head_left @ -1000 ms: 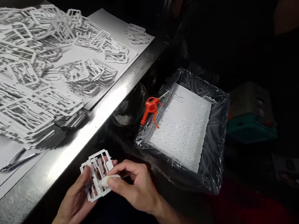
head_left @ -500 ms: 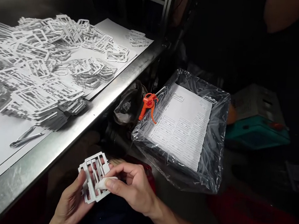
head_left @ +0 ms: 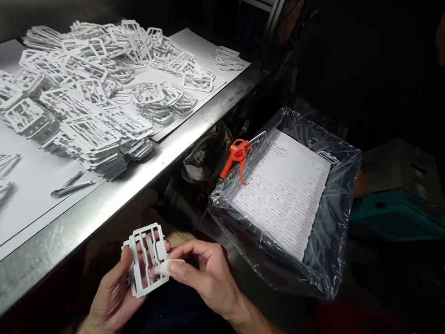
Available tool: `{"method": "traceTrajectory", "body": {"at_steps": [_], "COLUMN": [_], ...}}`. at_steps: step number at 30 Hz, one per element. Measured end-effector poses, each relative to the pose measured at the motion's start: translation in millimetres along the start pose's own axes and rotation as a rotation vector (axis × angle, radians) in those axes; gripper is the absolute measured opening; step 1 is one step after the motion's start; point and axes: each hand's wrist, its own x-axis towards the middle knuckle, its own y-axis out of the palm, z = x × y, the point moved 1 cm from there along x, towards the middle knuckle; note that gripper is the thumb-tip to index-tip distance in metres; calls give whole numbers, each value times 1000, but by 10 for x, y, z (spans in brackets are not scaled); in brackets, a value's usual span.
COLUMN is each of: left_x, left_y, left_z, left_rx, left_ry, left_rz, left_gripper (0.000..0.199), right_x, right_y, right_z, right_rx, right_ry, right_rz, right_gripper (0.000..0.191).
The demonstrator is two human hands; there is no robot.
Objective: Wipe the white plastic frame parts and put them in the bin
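Note:
My left hand (head_left: 112, 295) holds a white plastic frame (head_left: 145, 259) with slotted openings, its fingers behind the lower edge. My right hand (head_left: 205, 280) is next to the frame, its thumb and fingers curled around a soft white pad (head_left: 167, 267). This pad presses against the frame's right side. I cannot tell whether it is a loose pad or a wrap on the thumb. Part of the frame is hidden behind my left thumb.
A heap of similar white frames (head_left: 92, 93) lies on white sheets on a steel table (head_left: 85, 222), with tweezers (head_left: 72, 185) nearby. To the right stands a plastic-lined bin (head_left: 329, 238) holding a cut white sheet (head_left: 282, 193), with an orange air blow gun (head_left: 238, 155) on its rim.
The whole scene has shifted right and the table shows further left as my head turned. The white frame now stands more upright in my left hand, with the pad still against it.

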Motion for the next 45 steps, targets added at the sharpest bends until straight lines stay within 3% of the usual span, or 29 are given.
{"method": "traceTrajectory", "body": {"at_steps": [3, 8, 15, 19, 24, 26, 33, 40, 45], "left_x": [-26, -70, -153, -184, -217, -231, -211, -158, -160], "left_y": [-32, -143, -242, -271, -313, -327, -367, -344, -325], "left_z": [-10, -8, -73, -82, -63, -70, -130, -115, -152], "left_rx": [-3, -9, -35, -34, -94, -91, -44, -65, 9], "left_ry": [68, 76, 112, 124, 153, 151, 101, 124, 87], "left_rz": [-45, -12, -27, -81, -138, -148, -111, -149, -137], "left_gripper": [26, 30, 32, 31, 23, 24, 31, 21, 25], "right_x": [49, 231, 509, 603, 626, 628, 667, 670, 711], "right_y": [-29, -34, 134, 410, 674, 646, 456, 665, 522], "right_z": [-15, -55, -123, -108, -133, -135, -27, -100, -49], "right_rx": [-25, -231, -509, -666, -828, -887, -950, -962, -1044], "right_ry": [9, -22, -106, -206, -323, -332, -302, -298, -237], "right_rz": [-22, -83, -78, 13, 228, 250, 87, 256, 170], "right_gripper": [11, 11, 10, 8, 12, 13, 9, 13, 11]}}
